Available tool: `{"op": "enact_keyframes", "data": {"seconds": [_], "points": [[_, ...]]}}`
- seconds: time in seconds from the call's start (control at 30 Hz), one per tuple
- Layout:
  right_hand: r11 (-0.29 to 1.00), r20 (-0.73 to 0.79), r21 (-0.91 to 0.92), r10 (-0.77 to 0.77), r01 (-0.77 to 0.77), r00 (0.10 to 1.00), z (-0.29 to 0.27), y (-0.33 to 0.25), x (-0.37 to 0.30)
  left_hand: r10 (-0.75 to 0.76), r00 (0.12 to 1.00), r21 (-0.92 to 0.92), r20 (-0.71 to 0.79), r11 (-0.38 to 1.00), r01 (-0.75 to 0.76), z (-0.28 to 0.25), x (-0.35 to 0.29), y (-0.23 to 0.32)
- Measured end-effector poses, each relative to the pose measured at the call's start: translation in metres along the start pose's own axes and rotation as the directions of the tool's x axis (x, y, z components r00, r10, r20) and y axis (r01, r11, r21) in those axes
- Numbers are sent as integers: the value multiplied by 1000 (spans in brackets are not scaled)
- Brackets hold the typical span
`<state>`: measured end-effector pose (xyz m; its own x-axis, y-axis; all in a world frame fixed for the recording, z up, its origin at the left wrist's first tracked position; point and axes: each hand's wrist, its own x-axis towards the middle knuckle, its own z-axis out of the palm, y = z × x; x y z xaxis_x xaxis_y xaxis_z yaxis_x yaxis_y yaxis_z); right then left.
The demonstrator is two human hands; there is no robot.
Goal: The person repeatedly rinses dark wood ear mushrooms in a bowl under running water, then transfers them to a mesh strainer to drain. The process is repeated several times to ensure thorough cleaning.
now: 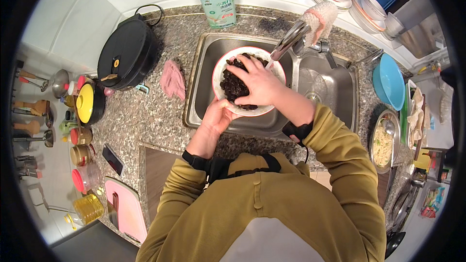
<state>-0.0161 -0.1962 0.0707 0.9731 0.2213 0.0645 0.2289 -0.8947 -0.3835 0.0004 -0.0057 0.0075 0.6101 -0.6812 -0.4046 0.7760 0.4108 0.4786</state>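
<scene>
A white bowl [218, 78] with a red rim is held over the left basin of the sink [193, 111]. Dark, wrinkled, glossy pieces that look like wood ear fungus [232, 86] fill much of it. My left hand [219, 116] grips the bowl's near left rim, its thumb on the edge and the other fingers hidden beneath. On top of the dark pieces my right hand [257, 82] lies with its fingers spread, pressing against them. The faucet [290, 40] reaches over the bowl, and a thin pale stream seems to fall from its tip beside my right hand.
A green bottle [217, 2] stands behind the sink. Left of it are a pink cloth [173, 80] and a black lidded appliance [127, 53]. On the right sit a blue basin [389, 81] and a metal dish of pale shreds [383, 143]. A phone [112, 159] and pink cutting board [130, 208] lie near left.
</scene>
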Motion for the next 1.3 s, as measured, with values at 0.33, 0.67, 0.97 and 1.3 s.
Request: {"op": "enact_keyframes", "data": {"seconds": [0.33,0.67,0.97,1.3], "points": [[999,100,-16,46,-44,994,31,1,12,4,994,24,-111,1000,-1,-6,3,-4],[998,22,-17,-62,62,998,8,23,7,67,993,66,-93,996,-61,1,-2,1],[994,101,-103,45,-34,994,7,20,-11,60,995,10,-83,998,-60,1,-1,1],[997,-18,27,71,-71,997,25,25,2,38,992,32,-123,999,-34,8,-4,3]]}}
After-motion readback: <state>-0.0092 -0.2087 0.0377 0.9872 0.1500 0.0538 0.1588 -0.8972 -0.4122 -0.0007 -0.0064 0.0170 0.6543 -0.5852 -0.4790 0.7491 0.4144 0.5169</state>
